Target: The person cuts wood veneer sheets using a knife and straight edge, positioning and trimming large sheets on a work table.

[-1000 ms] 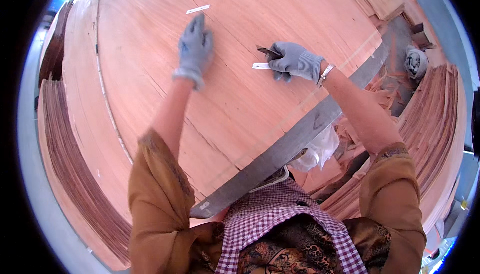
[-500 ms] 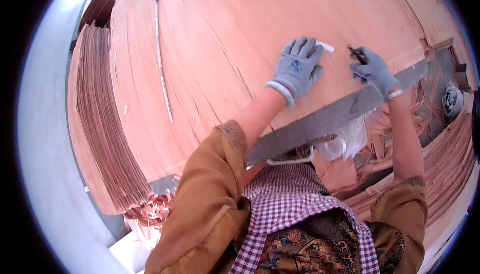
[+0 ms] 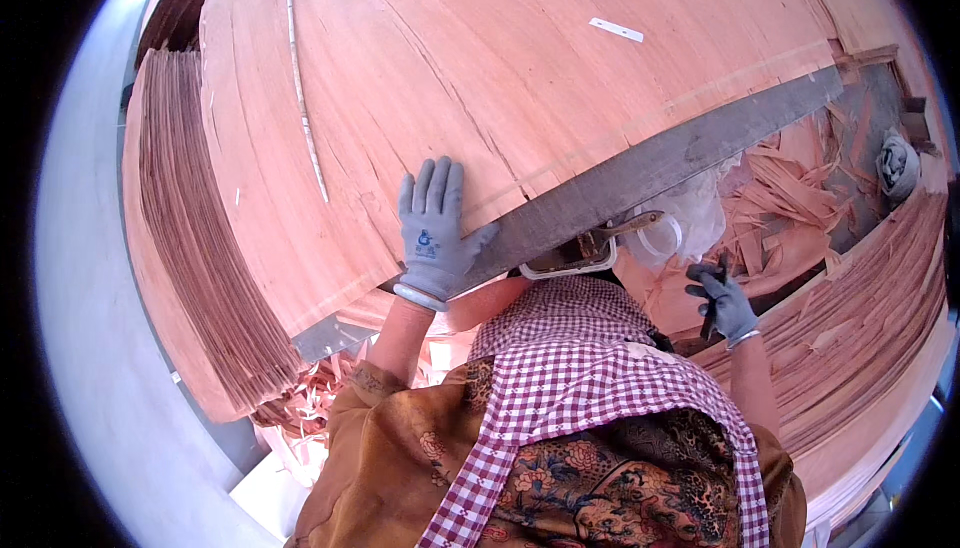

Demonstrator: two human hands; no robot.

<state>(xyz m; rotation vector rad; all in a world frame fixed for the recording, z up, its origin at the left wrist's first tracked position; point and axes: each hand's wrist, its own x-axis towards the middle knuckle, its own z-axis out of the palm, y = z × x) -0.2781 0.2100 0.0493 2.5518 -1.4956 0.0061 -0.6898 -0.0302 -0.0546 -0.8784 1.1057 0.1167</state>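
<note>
Looking down past both gloves, I judge that everything here turns on how the veneer sheet (image 3: 560, 68) lies under the left hand (image 3: 437, 235): its near edge runs beneath that palm, and the rest stretches away ahead of the fingertips. I have the left fingers straight and almost side by side, laid flat, thumb stuck out to the right, so nothing is pinched there. A long crack (image 3: 497, 155) in the sheet comes down at a slant from beyond those fingertips and reaches the near edge just beside the thumb, on its right, so the left hand is clearly the nearer one. Farther out, ahead and to the right of the left fingers, a white strip (image 3: 616, 30) lies well apart from them, its long axis nearly crosswise, right end tipped slightly toward me. My right hand (image 3: 725, 306) is off the sheet, on the near side of the grey metal edge (image 3: 650, 173), its fingers curled around a dark tool (image 3: 709, 321) whose exact shape I cannot tell. Between the two hands, a brush (image 3: 640, 222) and a white tray (image 3: 570, 272) sit right of the left thumb, touched by neither glove.
</note>
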